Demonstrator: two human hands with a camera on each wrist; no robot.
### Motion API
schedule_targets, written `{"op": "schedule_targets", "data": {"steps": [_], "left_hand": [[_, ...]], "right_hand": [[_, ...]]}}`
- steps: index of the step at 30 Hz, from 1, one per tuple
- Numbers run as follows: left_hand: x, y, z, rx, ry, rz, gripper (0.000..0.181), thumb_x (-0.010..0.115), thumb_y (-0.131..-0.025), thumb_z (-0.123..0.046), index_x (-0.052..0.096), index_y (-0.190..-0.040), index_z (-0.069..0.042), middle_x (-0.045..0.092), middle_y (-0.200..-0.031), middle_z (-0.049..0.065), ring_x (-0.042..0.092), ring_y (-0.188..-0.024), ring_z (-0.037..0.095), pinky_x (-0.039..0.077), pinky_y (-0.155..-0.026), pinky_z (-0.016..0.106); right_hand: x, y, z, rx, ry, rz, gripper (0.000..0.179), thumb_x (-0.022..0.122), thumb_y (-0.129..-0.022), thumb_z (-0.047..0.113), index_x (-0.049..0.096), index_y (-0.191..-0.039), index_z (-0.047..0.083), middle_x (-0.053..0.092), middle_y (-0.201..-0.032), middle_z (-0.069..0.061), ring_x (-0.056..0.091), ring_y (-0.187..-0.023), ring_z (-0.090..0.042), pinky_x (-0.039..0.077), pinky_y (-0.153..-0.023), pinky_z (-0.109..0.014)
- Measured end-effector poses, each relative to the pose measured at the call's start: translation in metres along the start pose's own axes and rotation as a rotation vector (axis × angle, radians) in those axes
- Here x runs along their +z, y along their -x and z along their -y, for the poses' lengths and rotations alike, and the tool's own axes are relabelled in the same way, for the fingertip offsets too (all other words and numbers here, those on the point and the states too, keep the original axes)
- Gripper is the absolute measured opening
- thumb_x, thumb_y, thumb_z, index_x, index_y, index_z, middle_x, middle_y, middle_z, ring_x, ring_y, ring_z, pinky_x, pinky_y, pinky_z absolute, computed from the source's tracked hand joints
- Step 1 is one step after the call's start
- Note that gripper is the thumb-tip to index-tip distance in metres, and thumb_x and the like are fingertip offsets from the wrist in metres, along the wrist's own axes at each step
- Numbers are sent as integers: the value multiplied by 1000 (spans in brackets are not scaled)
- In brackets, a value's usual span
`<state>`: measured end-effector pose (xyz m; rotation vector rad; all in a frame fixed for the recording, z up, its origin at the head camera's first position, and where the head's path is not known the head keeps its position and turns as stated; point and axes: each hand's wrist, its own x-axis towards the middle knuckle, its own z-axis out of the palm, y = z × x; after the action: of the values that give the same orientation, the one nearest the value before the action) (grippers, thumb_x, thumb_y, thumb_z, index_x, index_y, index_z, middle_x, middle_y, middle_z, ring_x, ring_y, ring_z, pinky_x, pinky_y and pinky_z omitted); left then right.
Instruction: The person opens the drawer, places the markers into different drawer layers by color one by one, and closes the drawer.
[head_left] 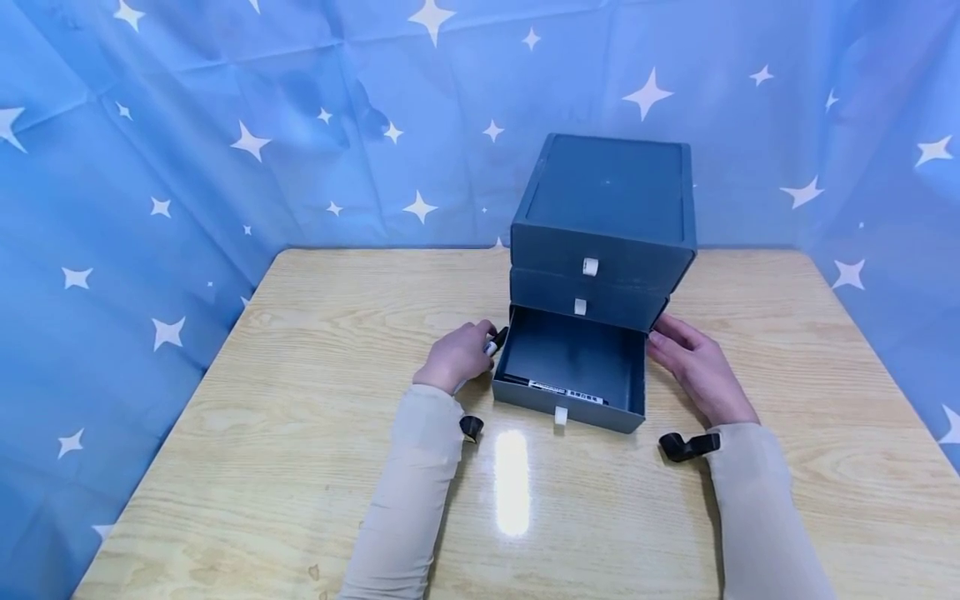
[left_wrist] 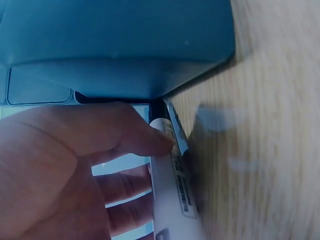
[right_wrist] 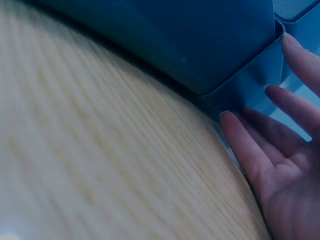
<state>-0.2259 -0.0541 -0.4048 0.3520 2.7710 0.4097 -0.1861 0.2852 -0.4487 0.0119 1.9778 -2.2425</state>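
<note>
A dark blue three-drawer desk organizer (head_left: 603, 187) stands with its bottom drawer (head_left: 573, 346) pulled out. My left hand (head_left: 456, 357) pinches a white marker (left_wrist: 167, 185) with a black cap, just left of that drawer. The capped end points toward the organizer. My right hand (head_left: 701, 371) is at the drawer's right side, fingers extended. In the right wrist view its fingertips (right_wrist: 227, 117) lie right at the drawer wall near the table. A slim pen with a white label (head_left: 562, 390) lies along the inside of the drawer front.
The upper two drawers are closed, each with a small white pull tab (head_left: 590, 267). A wooden table (head_left: 315, 467) extends to both sides and toward me. Behind it hangs a blue curtain (head_left: 360, 117) with white stars. A black wrist mount (head_left: 688, 447) sticks out from my right sleeve.
</note>
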Motion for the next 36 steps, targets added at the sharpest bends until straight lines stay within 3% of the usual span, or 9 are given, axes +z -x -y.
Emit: {"op": "schedule_targets", "data": {"steps": [23,36], "left_hand": [[-1,1,5,-11,59,18,35,58,-83,-19,51,-117,-15,57,-95,1,52,-75,15,43,-65,30],[-13,10,7,8,95,-59,33,58,-84,-20,52,-116,-16,55,-96,0,51,-79,16,42,-71,32]], "right_hand": [[1,2,-1,9,2,-2,64,56,-88,24,24,-141,8,20,-144,-13,41,-120,-11,37,-91,-27],[1,2,-1,7,-13,-4,65,56,-88,24,22,-141,7,19,-145,-14,41,-120,-12,37,-91,-27]]}}
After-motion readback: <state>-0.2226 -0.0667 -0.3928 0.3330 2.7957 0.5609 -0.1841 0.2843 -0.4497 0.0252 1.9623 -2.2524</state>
